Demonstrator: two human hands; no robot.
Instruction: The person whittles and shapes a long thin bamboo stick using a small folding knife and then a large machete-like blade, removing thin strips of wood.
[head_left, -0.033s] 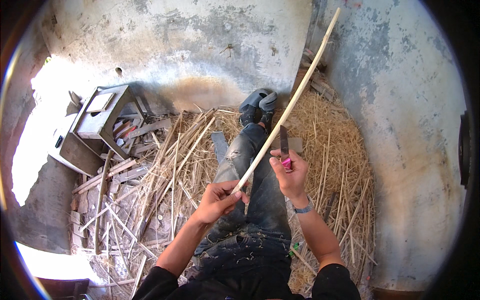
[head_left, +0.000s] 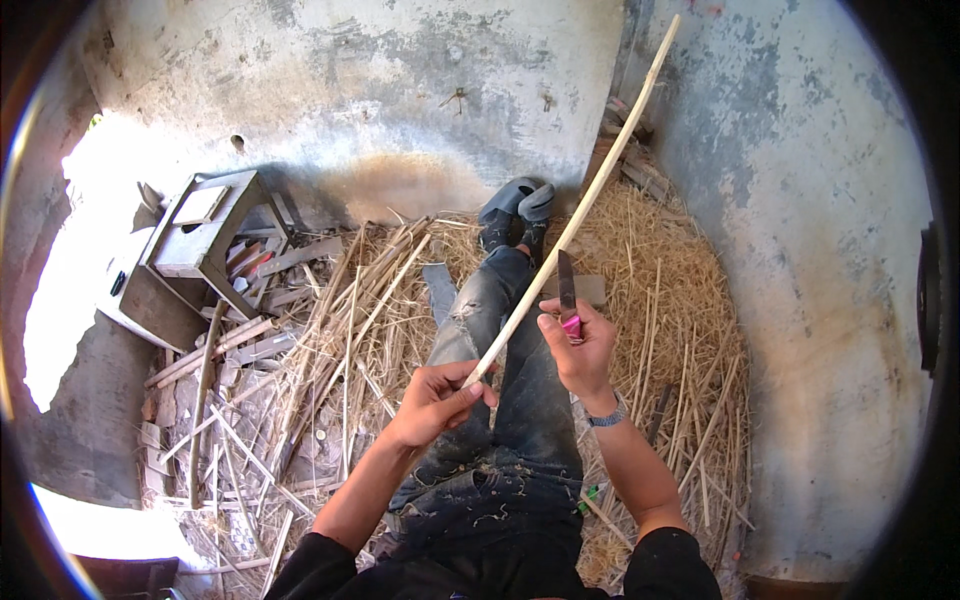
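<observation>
My left hand [head_left: 440,402] pinches the near end of a long, pale, peeled wooden stick [head_left: 570,228]. The stick slants up and away to the right, over my legs, its far end in front of the wall. In my right hand [head_left: 582,352] is a knife [head_left: 567,283] with a dark blade and a pink handle, my fingers closed round the grip. The blade points away from me, close beside the stick's right side; whether they touch I cannot tell. The far part of the stick rests on nothing I can see.
My outstretched legs in dusty jeans [head_left: 470,325] lie in the middle. Heaped sticks [head_left: 335,330] cover the floor on the left, shavings [head_left: 640,250] on the right. A worn wooden stool [head_left: 205,255] stands at the far left. Stained walls [head_left: 810,250] rise ahead and to the right.
</observation>
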